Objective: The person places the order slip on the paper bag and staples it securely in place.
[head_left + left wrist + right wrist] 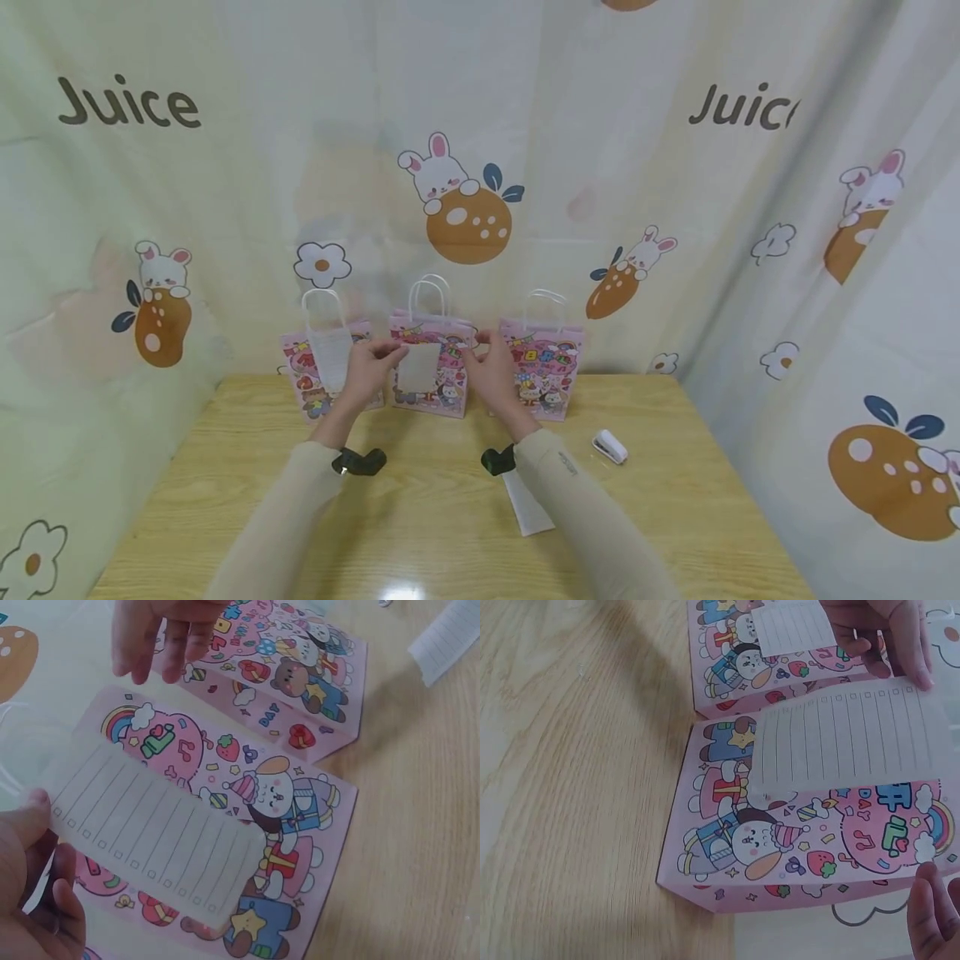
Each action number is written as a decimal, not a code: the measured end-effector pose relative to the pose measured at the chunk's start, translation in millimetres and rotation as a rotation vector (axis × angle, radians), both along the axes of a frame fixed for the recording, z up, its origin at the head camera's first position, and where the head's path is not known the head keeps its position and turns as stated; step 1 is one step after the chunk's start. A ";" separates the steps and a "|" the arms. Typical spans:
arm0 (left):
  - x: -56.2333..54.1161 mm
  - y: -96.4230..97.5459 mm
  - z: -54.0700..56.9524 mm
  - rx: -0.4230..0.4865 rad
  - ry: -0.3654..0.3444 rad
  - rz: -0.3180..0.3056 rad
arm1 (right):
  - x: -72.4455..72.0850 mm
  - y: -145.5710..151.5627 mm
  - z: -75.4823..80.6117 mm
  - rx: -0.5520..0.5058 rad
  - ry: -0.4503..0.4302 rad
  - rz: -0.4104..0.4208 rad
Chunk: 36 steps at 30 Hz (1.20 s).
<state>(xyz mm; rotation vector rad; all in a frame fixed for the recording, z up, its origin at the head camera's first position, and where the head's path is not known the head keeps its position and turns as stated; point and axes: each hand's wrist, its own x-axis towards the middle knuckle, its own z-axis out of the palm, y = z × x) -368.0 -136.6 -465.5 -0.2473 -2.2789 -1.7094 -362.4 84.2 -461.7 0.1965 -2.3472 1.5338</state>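
In the head view, three pink cartoon-printed gift bags with white handles stand in a row. My left hand (pixel 372 367) pinches a sheet of lined checklist paper (pixel 157 825) by its edge, between thumb and fingers. The sheet lies over the front of the middle bag (pixel 810 832), covering part of its print. My right hand (pixel 489 371) is by the right side of that bag, fingers extended and nothing held in them. On the left bag (pixel 306 379), another lined sheet (pixel 793 628) hangs at the front. The right bag (pixel 551 375) stands behind my right hand.
A small white stapler (pixel 610 447) lies on the wooden table (pixel 420 517) at the right. More lined paper (pixel 527 504) lies partly under my right forearm. Behind the bags hangs a printed curtain (pixel 480 100), close to the table's far edge.
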 end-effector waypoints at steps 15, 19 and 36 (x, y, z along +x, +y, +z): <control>-0.2 10.5 -3.8 0.076 -0.083 0.002 | -11.4 -8.6 -13.8 -0.032 -0.055 -0.132; 2.1 7.5 -3.1 0.069 -0.059 -0.006 | -12.2 -7.1 -15.5 -0.043 -0.026 -0.100; 31.6 7.4 15.1 -0.103 0.064 -0.044 | 18.0 26.0 -18.8 -0.169 0.009 0.110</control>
